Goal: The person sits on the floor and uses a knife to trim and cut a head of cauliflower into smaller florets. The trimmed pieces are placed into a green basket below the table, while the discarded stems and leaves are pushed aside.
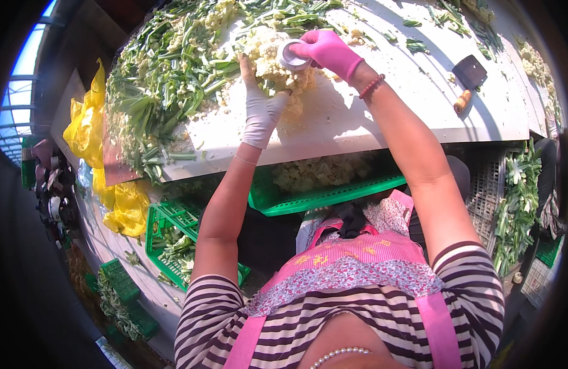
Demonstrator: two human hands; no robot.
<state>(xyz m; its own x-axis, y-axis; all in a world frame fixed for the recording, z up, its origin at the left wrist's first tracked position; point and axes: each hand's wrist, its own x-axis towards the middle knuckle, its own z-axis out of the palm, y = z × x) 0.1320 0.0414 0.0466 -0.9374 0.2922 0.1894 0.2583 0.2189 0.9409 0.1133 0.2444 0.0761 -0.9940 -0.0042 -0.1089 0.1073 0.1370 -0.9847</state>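
My left hand (261, 106), in a white glove with bare fingertips, steadies a cauliflower head (265, 50) from its near left side. In a pink glove, my right hand (327, 53) grips a round, silvery ring-shaped tool (294, 56) by its rim. The ring is against the right side of the cauliflower, as far as I can tell; its exact contact is hidden. Cut leaves and stems (173, 78) lie heaped to the left of and beyond the head. A cleaver (468, 76) with a wooden handle rests on the white table (357, 122) to the right.
Under the table edge, a green crate (327, 200) holds cauliflower pieces (320, 173). Another green crate (173, 249) with leaves stands left. Yellow plastic bags (88, 120) hang by the table's left side. At right, leaves (519, 203) lie beside a pale crate (484, 198).
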